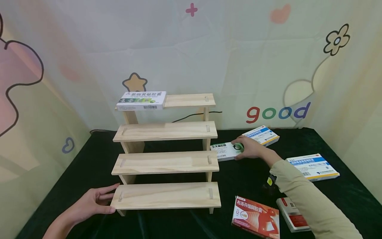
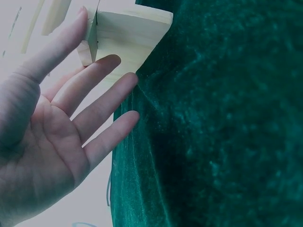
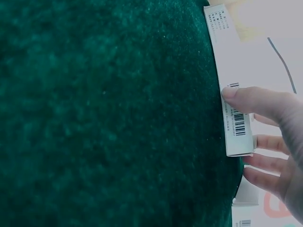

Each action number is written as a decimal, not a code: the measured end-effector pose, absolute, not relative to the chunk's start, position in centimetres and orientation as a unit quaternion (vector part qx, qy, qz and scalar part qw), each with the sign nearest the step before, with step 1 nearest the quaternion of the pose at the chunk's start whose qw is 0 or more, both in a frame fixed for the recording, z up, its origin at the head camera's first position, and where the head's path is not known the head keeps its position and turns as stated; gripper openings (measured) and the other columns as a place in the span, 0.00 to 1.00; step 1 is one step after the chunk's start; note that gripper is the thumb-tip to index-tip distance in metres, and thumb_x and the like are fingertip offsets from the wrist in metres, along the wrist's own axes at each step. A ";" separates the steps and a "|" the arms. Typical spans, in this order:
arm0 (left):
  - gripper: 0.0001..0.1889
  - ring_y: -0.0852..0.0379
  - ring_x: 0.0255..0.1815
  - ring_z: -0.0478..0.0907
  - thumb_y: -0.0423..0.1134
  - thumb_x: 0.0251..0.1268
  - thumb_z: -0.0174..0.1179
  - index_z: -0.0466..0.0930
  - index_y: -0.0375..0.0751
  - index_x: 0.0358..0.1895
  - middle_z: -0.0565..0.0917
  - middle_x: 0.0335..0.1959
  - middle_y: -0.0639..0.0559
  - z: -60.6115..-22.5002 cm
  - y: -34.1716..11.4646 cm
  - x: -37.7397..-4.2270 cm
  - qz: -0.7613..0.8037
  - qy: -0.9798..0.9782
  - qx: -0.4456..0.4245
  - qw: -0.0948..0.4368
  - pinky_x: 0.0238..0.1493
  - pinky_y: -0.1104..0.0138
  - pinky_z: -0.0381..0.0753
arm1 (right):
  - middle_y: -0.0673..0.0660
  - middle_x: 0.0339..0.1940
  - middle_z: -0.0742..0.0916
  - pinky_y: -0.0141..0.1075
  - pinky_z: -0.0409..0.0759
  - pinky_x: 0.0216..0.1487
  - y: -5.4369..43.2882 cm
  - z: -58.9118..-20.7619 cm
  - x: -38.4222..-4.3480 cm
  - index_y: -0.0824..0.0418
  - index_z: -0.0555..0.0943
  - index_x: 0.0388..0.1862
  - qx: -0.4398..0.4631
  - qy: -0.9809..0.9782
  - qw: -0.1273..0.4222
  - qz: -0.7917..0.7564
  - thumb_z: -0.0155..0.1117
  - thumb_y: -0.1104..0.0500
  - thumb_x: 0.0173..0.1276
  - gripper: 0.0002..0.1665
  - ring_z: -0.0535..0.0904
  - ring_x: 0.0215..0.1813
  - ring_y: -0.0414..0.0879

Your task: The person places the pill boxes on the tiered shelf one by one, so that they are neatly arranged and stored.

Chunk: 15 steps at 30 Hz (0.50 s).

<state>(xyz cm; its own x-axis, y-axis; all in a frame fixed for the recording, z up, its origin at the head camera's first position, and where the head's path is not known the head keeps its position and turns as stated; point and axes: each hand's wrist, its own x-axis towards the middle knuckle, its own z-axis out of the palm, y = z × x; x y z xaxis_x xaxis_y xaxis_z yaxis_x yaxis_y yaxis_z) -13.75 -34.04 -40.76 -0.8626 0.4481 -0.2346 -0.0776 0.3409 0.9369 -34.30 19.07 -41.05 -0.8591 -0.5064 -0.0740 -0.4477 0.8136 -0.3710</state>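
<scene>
A stepped wooden rack with light plank shelves stands on dark green cloth. My left hand is at the left end of its lowest shelf, thumb at the front corner and index finger near the back one. The left wrist view shows that hand with its fingers spread and fairly straight. My right hand grips a white and green medicine box right of the rack. In the right wrist view the thumb presses its barcoded side; the other fingers are behind. Whether the box touches the cloth, I cannot tell.
Another white and green medicine box lies on the top shelf's left. Two blue and white boxes, one behind my right hand and one farther right, lie on the cloth. A red box and a grey-red box lie in front.
</scene>
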 end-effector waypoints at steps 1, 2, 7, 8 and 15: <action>0.39 0.51 0.54 0.75 0.35 0.57 0.61 0.48 0.21 0.65 0.57 0.61 0.24 -40.8 -34.0 -13.7 0.559 0.787 0.116 0.234 0.45 0.58 0.78 | 0.66 0.57 0.72 0.54 0.67 0.55 19.1 -41.0 -34.2 0.61 0.73 0.59 -0.250 0.949 0.087 -0.171 0.71 0.49 0.50 0.37 0.69 0.53 0.58; 0.39 0.51 0.55 0.74 0.35 0.57 0.61 0.48 0.21 0.65 0.57 0.61 0.24 -40.8 -34.1 -13.7 0.558 0.788 0.115 0.234 0.45 0.58 0.78 | 0.65 0.57 0.73 0.54 0.67 0.55 19.2 -40.8 -34.1 0.61 0.73 0.58 -0.249 0.950 0.088 -0.168 0.71 0.48 0.50 0.37 0.69 0.52 0.58; 0.40 0.49 0.55 0.74 0.36 0.56 0.62 0.48 0.21 0.65 0.55 0.62 0.24 -40.9 -34.1 -13.6 0.555 0.791 0.110 0.233 0.46 0.58 0.78 | 0.66 0.57 0.73 0.55 0.67 0.55 19.8 -40.0 -33.4 0.61 0.74 0.57 -0.246 0.953 0.086 -0.152 0.72 0.48 0.48 0.37 0.69 0.53 0.58; 0.40 0.48 0.55 0.73 0.36 0.56 0.62 0.47 0.21 0.65 0.55 0.62 0.24 -40.9 -34.1 -13.6 0.556 0.790 0.111 0.233 0.46 0.58 0.78 | 0.66 0.57 0.73 0.56 0.66 0.55 19.9 -39.9 -33.3 0.61 0.74 0.57 -0.247 0.954 0.084 -0.149 0.72 0.48 0.48 0.37 0.69 0.54 0.59; 0.40 0.55 0.54 0.74 0.35 0.57 0.61 0.47 0.20 0.65 0.54 0.62 0.24 -40.9 -34.2 -13.7 0.558 0.787 0.120 0.234 0.46 0.59 0.78 | 0.67 0.60 0.71 0.58 0.65 0.56 21.0 -39.1 -32.5 0.61 0.74 0.57 -0.241 0.958 0.078 -0.132 0.72 0.46 0.49 0.38 0.67 0.57 0.62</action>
<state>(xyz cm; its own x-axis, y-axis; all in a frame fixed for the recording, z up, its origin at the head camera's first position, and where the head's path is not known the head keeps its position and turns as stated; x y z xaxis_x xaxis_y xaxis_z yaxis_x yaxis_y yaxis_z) -13.66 -34.16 -40.91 -0.8618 0.4501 -0.2337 -0.0713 0.3487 0.9345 -32.54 21.02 -39.08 -0.8714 -0.4830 -0.0852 -0.4421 0.8488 -0.2899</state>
